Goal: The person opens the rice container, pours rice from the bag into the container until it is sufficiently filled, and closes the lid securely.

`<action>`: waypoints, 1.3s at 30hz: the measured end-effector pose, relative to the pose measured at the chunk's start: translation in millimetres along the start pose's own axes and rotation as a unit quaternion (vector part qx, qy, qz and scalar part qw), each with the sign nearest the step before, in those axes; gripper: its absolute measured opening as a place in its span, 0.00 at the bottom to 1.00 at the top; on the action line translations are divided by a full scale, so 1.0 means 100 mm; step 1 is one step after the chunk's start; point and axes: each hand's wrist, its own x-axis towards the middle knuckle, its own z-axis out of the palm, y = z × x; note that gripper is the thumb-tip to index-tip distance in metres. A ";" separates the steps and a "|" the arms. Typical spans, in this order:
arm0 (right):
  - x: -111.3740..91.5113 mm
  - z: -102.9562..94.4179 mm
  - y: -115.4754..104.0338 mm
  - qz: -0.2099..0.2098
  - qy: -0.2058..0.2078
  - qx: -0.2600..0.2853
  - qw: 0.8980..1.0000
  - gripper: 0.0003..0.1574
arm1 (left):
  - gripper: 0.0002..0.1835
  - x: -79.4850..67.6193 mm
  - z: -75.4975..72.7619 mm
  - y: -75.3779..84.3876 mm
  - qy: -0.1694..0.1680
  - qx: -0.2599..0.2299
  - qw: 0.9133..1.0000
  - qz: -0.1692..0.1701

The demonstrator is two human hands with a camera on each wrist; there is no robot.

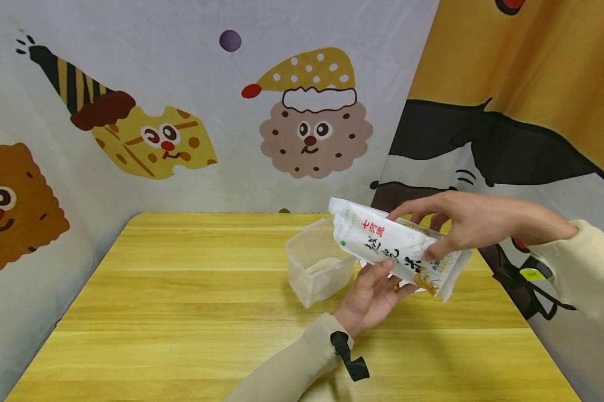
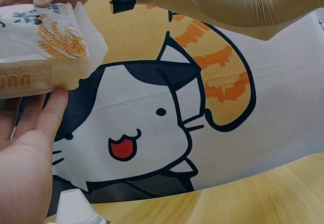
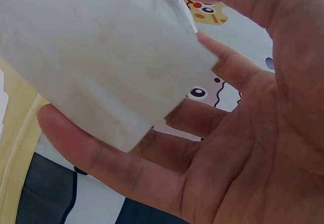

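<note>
A white rice bag [image 1: 382, 240] with red and black lettering slants above the table, its left end higher and over the rim of a translucent plastic container [image 1: 319, 287]. White rice [image 1: 323, 266] lies in the bottom of that container. My left hand [image 1: 367, 298] supports the bag from below, thumb on its printed front and fingers beneath. From above, my right hand [image 1: 465, 220] grips the right part, thumb on the front and fingers across the upper edge. The right wrist view shows the end of the bag [image 3: 101, 67] between that thumb and the fingers.
A white conical piece [image 2: 76, 209] stands on the table in the left wrist view. The wood-grain table [image 1: 181, 312] meets a cartoon-printed cloth wall [image 1: 181, 56] at the back, and more printed cloth [image 1: 523, 95] hangs at the right.
</note>
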 end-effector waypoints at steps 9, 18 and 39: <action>0.01 -0.02 -0.01 0.000 -0.006 -0.003 1.000 0.46 | 0.28 0.00 0.01 0.00 0.000 -0.001 1.000 -0.001; 0.00 -0.03 -0.03 -0.002 -0.008 -0.008 1.000 0.46 | 0.27 0.02 0.01 -0.01 -0.006 -0.002 1.000 -0.001; 0.00 -0.06 -0.08 0.002 -0.012 -0.013 1.000 0.46 | 0.30 0.00 0.05 0.03 -0.015 0.024 0.999 0.018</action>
